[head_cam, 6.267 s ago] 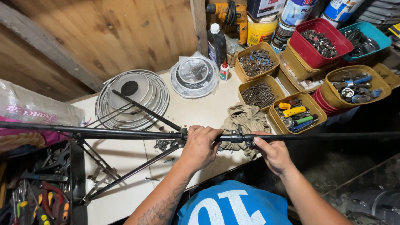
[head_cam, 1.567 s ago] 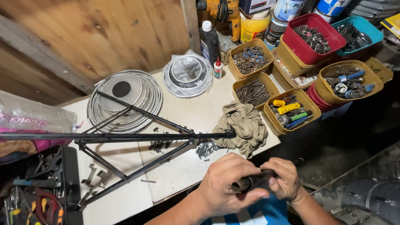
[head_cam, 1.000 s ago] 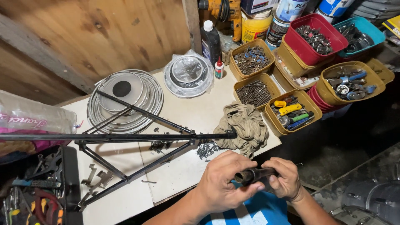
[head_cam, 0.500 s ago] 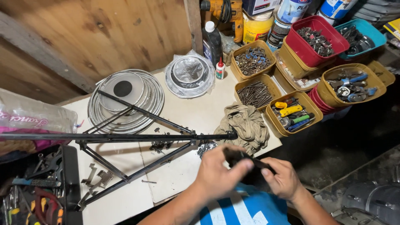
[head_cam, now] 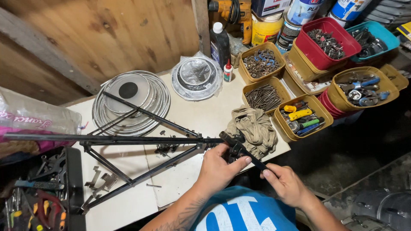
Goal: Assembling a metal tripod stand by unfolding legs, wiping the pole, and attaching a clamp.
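— Which way does the short black rod run?

— Its long axis goes diagonally, from its upper end near the crumpled cloth down and right to the lower end in the right hand. It sits over the desk's front edge, just off the end of the long black stand. The stand itself lies nearly level, left to right, with thin struts splaying under it.

— And the hands?

— The left hand has its grip closed around a small black clamp piece partway along the rod, thumb on top. The right hand pinches the rod's lower end between fingertips and thumb (a narrow grip, not a full fist).

— What's in the containers?

— The tan tub nearest the cloth holds dark nails or screws; the one above it holds small metal bits, some bluish. A tan tub with hand tools shows yellow, green and red handles. The red tub and teal tub hold dark metal parts.

— Anything hard to make out?

— How rod and stand join is hidden behind the left hand. The black tool tray at lower left is cut off by the edge, and the stack of metal rings is partly covered by a strut.
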